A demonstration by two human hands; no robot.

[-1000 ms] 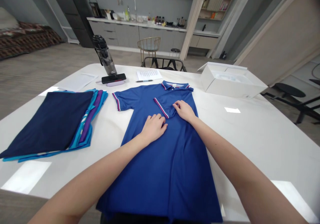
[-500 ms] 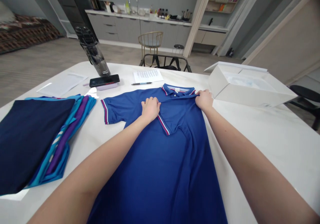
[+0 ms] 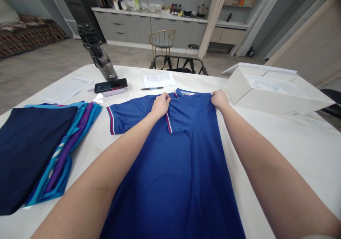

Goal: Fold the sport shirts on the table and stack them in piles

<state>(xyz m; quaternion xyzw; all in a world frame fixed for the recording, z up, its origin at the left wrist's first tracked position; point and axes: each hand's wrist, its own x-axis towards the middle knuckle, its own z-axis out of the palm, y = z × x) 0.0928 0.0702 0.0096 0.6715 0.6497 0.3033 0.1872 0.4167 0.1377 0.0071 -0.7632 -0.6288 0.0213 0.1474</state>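
A blue polo shirt (image 3: 170, 168) lies spread on the white table, its collar toward the far side. One short sleeve with red and white trim sticks out to the left; the other is folded inward across the chest. My left hand (image 3: 161, 105) pinches the folded sleeve near its upper edge, just left of the collar. At the right shoulder fold, my right hand (image 3: 220, 99) grips the cloth with closed fingers. The folded sleeve side covers the button placket and part of the collar.
Folded clothes (image 3: 39, 150) are stacked at the left. Behind them stand a dark bottle (image 3: 99, 54) and a phone (image 3: 111, 85). A pen (image 3: 151, 88) and a printed sheet (image 3: 159, 79) lie beyond the shirt. An open white box (image 3: 269, 98) sits at the right.
The right side of the shirt has been folded further in and smoothed, covering the placket and more of the collar. The folded sleeve's cuff has shifted left and up with my left hand.
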